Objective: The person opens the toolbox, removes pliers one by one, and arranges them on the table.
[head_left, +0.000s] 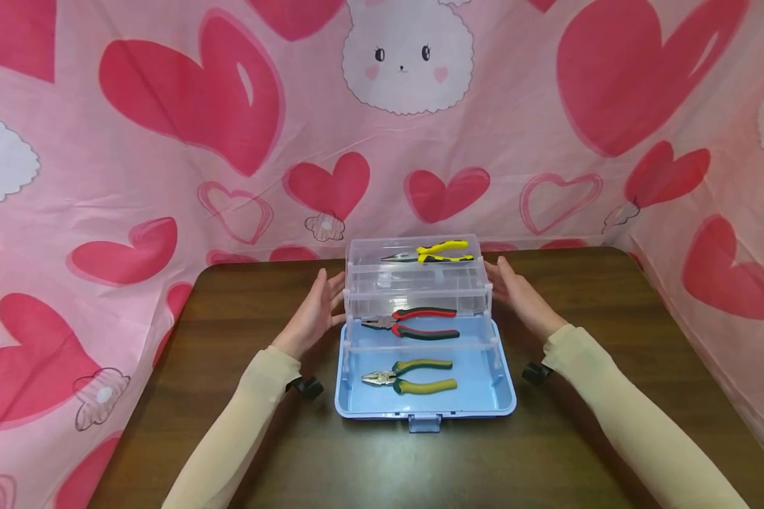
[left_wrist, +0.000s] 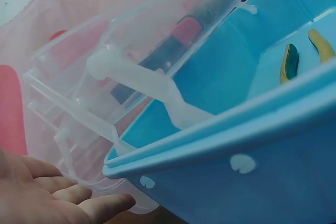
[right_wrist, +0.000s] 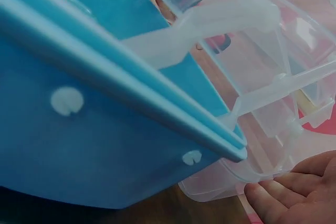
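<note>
A light blue toolbox (head_left: 343, 396) stands unfolded, its clear plastic trays (head_left: 413, 304) raised on pale hinge arms (left_wrist: 142, 77) behind the base. Green-and-yellow combination pliers (head_left: 426, 387) lie in the base. Higher up, red-and-black pliers (head_left: 429, 334) lie in a clear tray, and yellow-and-black long-nose pliers (head_left: 445, 247) lie in the top one. My left hand (head_left: 312, 311) is at the left rear side of the clear part, fingers extended. On the opposite side is my right hand (head_left: 521, 297), fingers likewise extended. Both hands' fingertips are at the clear plastic; firm contact cannot be told.
The box stands on a dark brown wooden table (head_left: 382, 466). A pink cloth (head_left: 242, 120) with hearts hangs behind and at the sides. A clear blue latch (head_left: 424, 423) projects from the box's front edge.
</note>
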Motion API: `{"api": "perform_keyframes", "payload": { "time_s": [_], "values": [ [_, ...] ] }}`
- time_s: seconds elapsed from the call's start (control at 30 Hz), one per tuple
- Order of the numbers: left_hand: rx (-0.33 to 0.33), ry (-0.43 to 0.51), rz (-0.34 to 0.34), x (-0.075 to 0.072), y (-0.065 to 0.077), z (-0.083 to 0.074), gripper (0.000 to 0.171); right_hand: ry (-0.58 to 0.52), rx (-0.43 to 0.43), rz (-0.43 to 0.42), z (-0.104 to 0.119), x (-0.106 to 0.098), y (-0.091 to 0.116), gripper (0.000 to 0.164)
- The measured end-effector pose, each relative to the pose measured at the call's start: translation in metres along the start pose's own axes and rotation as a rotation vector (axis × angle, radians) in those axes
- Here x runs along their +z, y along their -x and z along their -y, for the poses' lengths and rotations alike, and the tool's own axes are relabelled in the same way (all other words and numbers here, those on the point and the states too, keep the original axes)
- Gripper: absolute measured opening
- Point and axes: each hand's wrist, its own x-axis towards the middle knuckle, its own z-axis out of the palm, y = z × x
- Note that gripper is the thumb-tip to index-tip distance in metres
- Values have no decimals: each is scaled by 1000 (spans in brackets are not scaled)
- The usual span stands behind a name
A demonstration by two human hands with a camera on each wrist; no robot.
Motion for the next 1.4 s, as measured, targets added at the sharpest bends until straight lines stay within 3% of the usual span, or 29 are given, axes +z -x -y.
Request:
{"api": "perform_keyframes", "payload": {
  "time_s": [0.33,0.8,1.13,1.4],
  "values": [
    [-61,-28,-12,-1,9,8,89,-20,72,31,-11,4,2,90],
    [-67,-21,-55,2,15,14,88,-18,83,18,-14,6,3,91],
    [-51,-59,-68,6,19,17,78,23,41,7,-15,4,2,82],
    [-62,-78,-133,10,27,18,61,6,51,-125,-14,3,6,75]
  ]
}}
